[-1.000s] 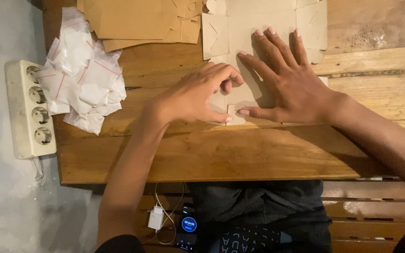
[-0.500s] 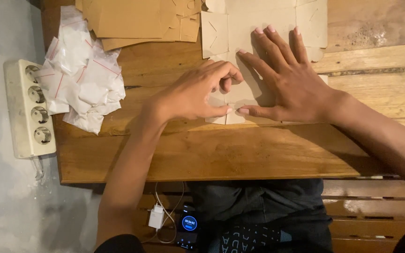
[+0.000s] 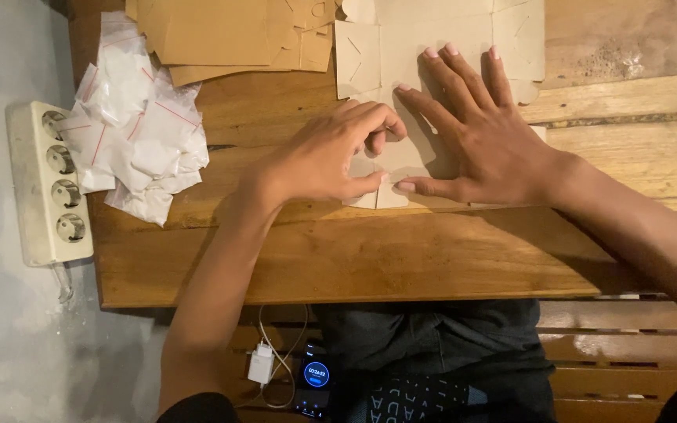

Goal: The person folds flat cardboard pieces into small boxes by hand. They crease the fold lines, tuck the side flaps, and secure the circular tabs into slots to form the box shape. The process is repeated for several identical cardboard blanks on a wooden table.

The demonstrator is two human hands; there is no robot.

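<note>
Hands (image 3: pixel 401 157) together pressing flat cardboard (image 3: pixel 432 47), wooden table (image 3: pixel 354 258), grey concrete floor (image 3: pixel 1 345)

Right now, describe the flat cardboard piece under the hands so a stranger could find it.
On the wooden table, right of the heap of white bags, lies a pale cardboard blank. The right hand presses it flat. Unlike the browner stacked sheets, it is lighter and lies singly.

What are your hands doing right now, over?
Right hand flat, pressing the pale cardboard box blank. Left hand curled, fingertips pinching its near flap. Nothing in the way; plastic bag pile off to the left.
</note>
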